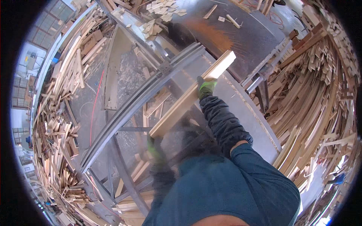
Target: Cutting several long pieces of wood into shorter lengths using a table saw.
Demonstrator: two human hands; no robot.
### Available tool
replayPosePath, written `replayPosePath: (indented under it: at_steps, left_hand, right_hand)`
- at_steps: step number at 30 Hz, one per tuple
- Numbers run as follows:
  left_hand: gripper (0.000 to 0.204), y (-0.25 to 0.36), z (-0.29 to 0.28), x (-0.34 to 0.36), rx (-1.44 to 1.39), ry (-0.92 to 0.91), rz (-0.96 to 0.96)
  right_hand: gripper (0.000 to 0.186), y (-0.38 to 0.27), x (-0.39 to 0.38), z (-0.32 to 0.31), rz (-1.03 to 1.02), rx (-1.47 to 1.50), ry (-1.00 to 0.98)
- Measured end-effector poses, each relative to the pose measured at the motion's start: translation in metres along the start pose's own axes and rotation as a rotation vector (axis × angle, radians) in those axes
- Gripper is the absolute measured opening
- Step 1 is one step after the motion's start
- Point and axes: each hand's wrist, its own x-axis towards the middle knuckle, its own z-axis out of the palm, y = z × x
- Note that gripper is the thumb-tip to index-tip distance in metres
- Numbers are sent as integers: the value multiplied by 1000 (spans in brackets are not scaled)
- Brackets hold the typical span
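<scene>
A long pale wooden board (178,110), perhaps several pieces laid together, slants across the middle, its far end up to the right. My right hand (206,87), in a green and dark glove, is closed around it toward the far end. My left hand (155,150), gloved alike, is smeared by motion just below the board's near end. Its fingers cannot be made out, nor whether it touches the wood. Beneath the board lies a smooth grey metal table (247,113), and a grey metal rail (132,101) runs along its left side.
Piles of wood strips stand on the right (313,101) and on the left (62,150). Beyond the table is a dark rust-stained metal surface (249,41) with small wood offcuts (166,9) beside it. A red hose (97,103) trails over the floor at left.
</scene>
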Motion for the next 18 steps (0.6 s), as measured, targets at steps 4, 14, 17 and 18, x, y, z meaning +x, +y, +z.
replayPosePath:
  at_steps: [4,14,17,18]
  left_hand:
    - [46,-23,-65,114,-9,152,-79]
    - [66,-64,-68,266,-5,-146,-252]
    - [53,-107,-56,236,82,-336,-385]
    - [53,-120,-46,228,94,-374,-382]
  right_hand:
    - [122,41,-15,176,-4,-296,-204]
    - [99,42,49,213,125,-277,-29]
    - [87,67,65,125,-8,-419,65]
    - [85,80,72,93,-36,-510,134]
